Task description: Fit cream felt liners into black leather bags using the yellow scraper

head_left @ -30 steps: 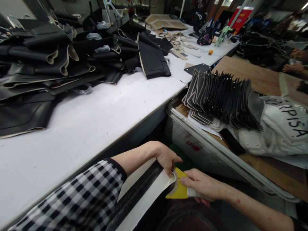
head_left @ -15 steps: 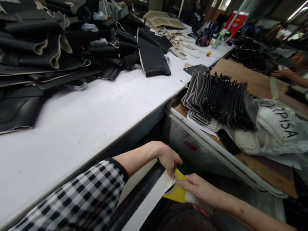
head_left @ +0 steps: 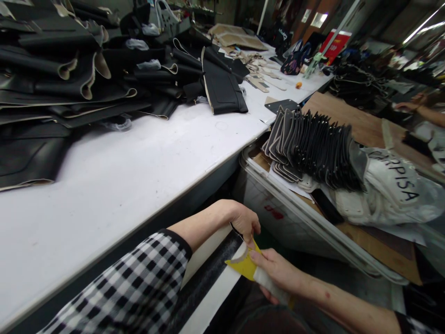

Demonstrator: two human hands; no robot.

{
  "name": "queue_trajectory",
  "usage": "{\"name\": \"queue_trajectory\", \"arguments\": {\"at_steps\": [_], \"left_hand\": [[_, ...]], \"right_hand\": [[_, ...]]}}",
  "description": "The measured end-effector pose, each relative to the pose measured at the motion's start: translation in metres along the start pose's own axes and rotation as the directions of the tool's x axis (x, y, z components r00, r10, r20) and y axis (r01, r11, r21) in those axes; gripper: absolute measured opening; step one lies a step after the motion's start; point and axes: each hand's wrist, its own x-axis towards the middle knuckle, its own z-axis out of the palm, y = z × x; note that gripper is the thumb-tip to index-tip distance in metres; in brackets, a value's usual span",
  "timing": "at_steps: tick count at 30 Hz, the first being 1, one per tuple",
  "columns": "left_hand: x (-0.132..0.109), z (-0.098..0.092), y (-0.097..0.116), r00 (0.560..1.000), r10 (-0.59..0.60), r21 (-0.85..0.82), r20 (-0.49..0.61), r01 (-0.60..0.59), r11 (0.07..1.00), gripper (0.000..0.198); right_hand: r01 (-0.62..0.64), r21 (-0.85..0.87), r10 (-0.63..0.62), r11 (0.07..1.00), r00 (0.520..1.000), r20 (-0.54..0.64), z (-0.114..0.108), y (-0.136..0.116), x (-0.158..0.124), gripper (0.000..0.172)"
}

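In my right hand (head_left: 274, 269) is a yellow scraper (head_left: 243, 265) with a curved, notched edge; its handle looks wrapped in white. My fingers are closed round that handle. Below the table edge lies a long panel with a black band and white strips (head_left: 212, 301), stretching toward me. My left hand (head_left: 245, 222) bends over the panel's far end, its fingers pinched down at the edge, close to the scraper's tip. The exact grip of those fingertips is partly hidden. The scraper's edge lies over the panel's far end; whether it touches cannot be seen.
Black leather pieces (head_left: 69, 93) are heaped on the white table (head_left: 139, 162). To the right, a row of black flaps (head_left: 316, 148), a phone (head_left: 327, 205) and a lettered plastic bag (head_left: 396, 181) lie on a bin (head_left: 295, 218). Another person's hand (head_left: 406, 106) shows at far right.
My right hand and the scraper have shifted left and slightly up, over the panel's end and nearer my left hand. The left hand keeps nearly the same place. The view has shifted slightly.
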Motion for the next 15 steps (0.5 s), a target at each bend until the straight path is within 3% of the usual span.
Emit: {"name": "queue_trajectory", "arguments": {"at_steps": [2, 4, 7, 9, 12, 15], "left_hand": [[-0.010, 0.002, 0.004, 0.994, -0.011, 0.081, -0.107, 0.020, 0.997, 0.066], [-0.023, 0.005, 0.004, 0.961, 0.014, 0.133, -0.276, 0.024, 0.991, 0.059], [-0.046, 0.017, -0.006, 0.829, 0.019, 0.094, -0.558, 0.041, 0.995, 0.053], [-0.062, 0.030, -0.016, 0.722, -0.052, 0.001, -0.690, 0.072, 0.997, 0.052], [-0.079, 0.058, -0.028, 0.592, -0.211, -0.196, -0.778, 0.091, 0.976, 0.049], [-0.085, 0.085, -0.033, 0.513, -0.308, -0.312, -0.801, 0.081, 0.946, 0.051]], "right_hand": [[-0.005, 0.018, 0.006, 1.000, 0.998, -0.055, 0.009, -0.002, 0.001, 0.068], [-0.015, 0.056, 0.021, 0.998, 0.994, -0.110, 0.019, -0.003, 0.001, 0.071], [-0.058, 0.137, 0.075, 0.989, 0.989, -0.127, 0.034, -0.006, -0.002, 0.073], [-0.099, 0.173, 0.122, 0.980, 0.984, -0.127, 0.043, -0.008, -0.004, 0.074], [-0.134, 0.209, 0.162, 0.969, 0.979, -0.126, 0.053, -0.009, -0.008, 0.075], [-0.125, 0.268, 0.155, 0.955, 0.984, -0.093, 0.061, -0.009, -0.010, 0.074]]}}
